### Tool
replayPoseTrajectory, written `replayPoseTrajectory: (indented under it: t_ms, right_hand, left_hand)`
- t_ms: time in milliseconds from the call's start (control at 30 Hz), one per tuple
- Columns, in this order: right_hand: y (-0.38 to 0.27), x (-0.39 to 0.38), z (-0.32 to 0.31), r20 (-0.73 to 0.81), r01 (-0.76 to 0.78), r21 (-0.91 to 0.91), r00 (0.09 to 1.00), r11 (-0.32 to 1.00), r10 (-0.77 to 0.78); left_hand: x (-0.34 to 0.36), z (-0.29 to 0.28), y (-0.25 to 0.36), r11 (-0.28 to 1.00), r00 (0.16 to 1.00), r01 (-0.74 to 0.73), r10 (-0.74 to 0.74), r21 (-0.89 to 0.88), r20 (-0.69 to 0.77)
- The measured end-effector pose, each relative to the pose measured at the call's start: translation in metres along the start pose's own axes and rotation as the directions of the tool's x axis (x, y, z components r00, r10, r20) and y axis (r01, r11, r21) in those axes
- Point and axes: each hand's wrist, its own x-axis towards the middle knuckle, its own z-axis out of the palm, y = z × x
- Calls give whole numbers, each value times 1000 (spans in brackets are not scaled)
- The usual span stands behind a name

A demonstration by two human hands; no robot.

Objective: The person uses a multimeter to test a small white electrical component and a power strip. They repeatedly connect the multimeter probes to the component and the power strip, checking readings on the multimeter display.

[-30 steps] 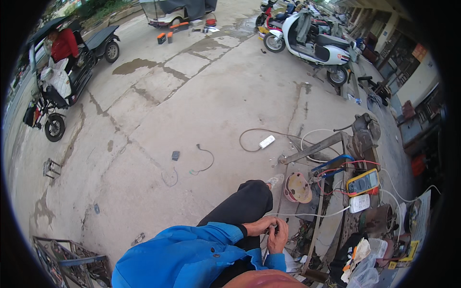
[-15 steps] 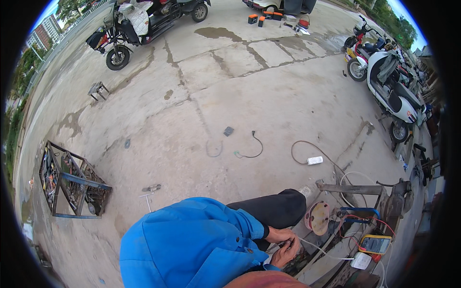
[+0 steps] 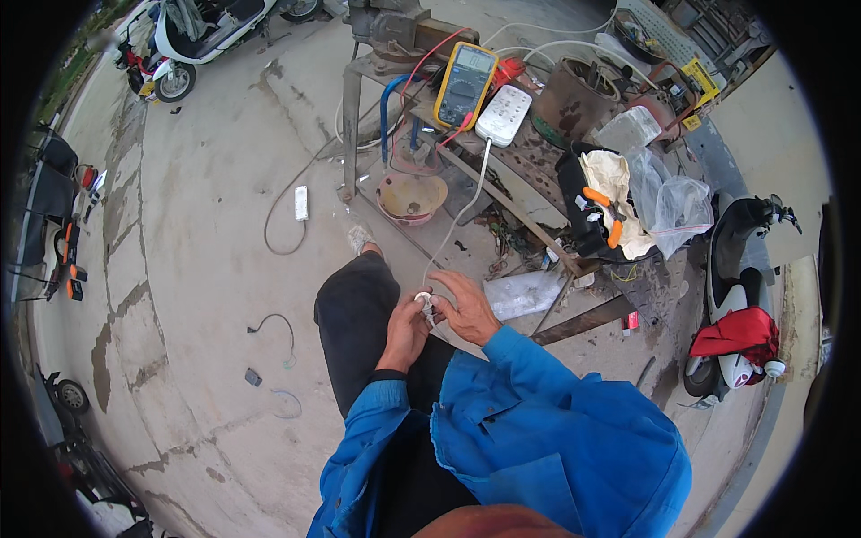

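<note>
A small white plug (image 3: 424, 299) at the end of a white cord (image 3: 468, 208) is held between my hands, over my lap. My left hand (image 3: 405, 333) is closed around it from the left, thumb on top. From the right, my right hand (image 3: 469, 309) bends its thumb and fingers against the plug and cord. The details of the plug are partly hidden by my fingers. Up the cord lies a white power strip (image 3: 504, 115) on the workbench (image 3: 525, 184), beside a yellow multimeter (image 3: 465, 85) with a red lead.
A tan bowl (image 3: 412, 197) sits by the bench leg. On the bench are a rusty bucket (image 3: 574, 99), orange-handled pliers (image 3: 605, 213) and plastic bags (image 3: 679, 215). Another white strip (image 3: 301, 203) and a loose cable (image 3: 289, 336) lie on the concrete. Scooters (image 3: 737, 296) stand around.
The view has swung right toward the workbench, so hands and bench now show near the middle. The hands stay together over the lap, with the white cord still running from them.
</note>
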Motion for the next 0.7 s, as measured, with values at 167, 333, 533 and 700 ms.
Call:
replayPoseTrajectory:
  t_ms: [167,333,533,700]
  right_hand:
    - [5,57,-56,-336,-117,129,929,985,154]
    - [33,159,-107,-641,-174,-88,764,981,78]
    - [63,256,-121,-616,-523,-304,746,796,255]
    - [86,266,-133,-491,-535,-285,794,796,358]
  left_hand:
    - [2,0,6,1000,1000,5,-5,1,26]
    - [5,0,-1,1000,999,-16,15,5,48]
    - [4,2,0,1000,999,-17,17,5,37]
    - [2,0,4,1000,999,-20,20,3,28]
